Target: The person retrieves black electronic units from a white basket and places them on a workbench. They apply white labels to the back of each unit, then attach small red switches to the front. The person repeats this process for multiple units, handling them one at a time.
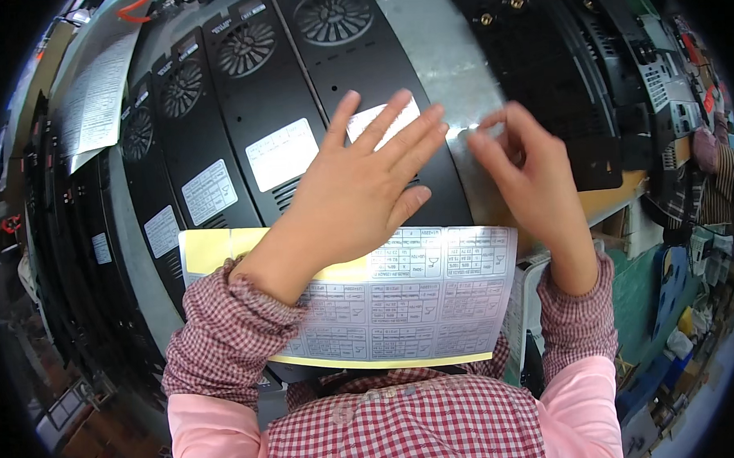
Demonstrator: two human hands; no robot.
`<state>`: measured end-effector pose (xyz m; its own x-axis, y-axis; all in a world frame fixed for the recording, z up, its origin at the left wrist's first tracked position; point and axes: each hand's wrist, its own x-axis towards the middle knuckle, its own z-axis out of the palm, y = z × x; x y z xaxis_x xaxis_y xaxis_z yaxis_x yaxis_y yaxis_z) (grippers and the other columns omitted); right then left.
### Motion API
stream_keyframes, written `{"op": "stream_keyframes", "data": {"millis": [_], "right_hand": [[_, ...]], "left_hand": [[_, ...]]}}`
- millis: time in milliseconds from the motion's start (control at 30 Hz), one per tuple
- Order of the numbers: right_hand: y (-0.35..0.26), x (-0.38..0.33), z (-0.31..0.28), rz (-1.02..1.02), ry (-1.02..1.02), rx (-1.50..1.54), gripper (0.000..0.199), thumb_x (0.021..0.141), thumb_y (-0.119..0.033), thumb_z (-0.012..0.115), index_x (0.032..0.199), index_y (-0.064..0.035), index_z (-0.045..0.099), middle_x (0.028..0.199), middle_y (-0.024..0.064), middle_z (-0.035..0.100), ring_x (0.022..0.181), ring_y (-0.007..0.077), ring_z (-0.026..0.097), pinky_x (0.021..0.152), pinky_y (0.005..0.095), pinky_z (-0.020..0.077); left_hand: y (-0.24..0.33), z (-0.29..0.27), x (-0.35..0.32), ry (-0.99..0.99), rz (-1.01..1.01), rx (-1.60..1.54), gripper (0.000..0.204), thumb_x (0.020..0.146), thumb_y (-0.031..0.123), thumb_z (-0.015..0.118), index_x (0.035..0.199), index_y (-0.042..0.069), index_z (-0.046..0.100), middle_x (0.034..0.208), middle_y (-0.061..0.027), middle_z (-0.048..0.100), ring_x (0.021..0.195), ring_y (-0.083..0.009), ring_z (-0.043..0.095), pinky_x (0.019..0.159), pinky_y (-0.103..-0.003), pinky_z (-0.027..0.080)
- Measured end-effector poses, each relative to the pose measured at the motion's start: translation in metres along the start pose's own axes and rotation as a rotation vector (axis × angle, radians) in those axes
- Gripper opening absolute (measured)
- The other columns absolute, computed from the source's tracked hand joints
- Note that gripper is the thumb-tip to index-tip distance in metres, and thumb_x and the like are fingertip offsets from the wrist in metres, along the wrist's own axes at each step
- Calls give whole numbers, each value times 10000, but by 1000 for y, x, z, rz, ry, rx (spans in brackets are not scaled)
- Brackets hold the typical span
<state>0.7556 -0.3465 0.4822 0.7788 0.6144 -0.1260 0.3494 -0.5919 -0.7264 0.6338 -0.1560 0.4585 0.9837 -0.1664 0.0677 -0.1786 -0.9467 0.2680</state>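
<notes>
My left hand [356, 176] lies spread, fingers apart, over the white label [385, 120] on the rightmost black panel with a fan grille [360, 65]. It partly covers that label, and nothing shows in its grasp. My right hand [528, 160] hovers just right of this panel, its fingers curled and the thumb near the index finger; I see nothing between them. Below my left wrist, a sheet of printed labels [403, 309] on yellow backing lies at the near edge. Its upper left part is bare yellow where labels have been peeled off.
More black panels [255, 95] with grilles and white labels stand in a row to the left. A printed paper [99, 93] lies at the far left. Dark panels with brass fittings [518, 3] are on the right. Beyond them a person's striped sleeve [719, 182] shows.
</notes>
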Motion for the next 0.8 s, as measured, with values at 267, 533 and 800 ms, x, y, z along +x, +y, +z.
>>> {"op": "stream_keyframes", "data": {"millis": [267, 533, 800], "right_hand": [[27, -75, -14, 63, -222, 157, 323, 861, -241, 754, 1043, 10, 665, 889, 162, 687, 741, 216, 651, 673, 336, 511], [-15, -75, -56, -302, 38, 320, 185, 913, -124, 684, 1041, 5, 648, 919, 89, 675, 870, 163, 634, 774, 285, 495], [-110, -109, -76, -846, 502, 44, 499, 586, -277, 934, 937, -86, 635, 985, 78, 626, 956, 304, 613, 934, 492, 469]], "left_hand": [[3, 12, 11, 189, -240, 22, 731, 936, 423, 585, 1489, 2, 360, 1582, -207, 292, 1489, -356, 230, 1197, -536, 134], [32, -94, -34, -42, -94, -518, 330, 936, 137, 580, 1244, 18, 578, 1054, -174, 658, 1010, -340, 613, 980, -404, 427], [-24, -177, -144, 461, -516, -184, 115, 960, 79, 563, 930, -31, 560, 729, -139, 537, 647, -175, 512, 619, -326, 434]]}}
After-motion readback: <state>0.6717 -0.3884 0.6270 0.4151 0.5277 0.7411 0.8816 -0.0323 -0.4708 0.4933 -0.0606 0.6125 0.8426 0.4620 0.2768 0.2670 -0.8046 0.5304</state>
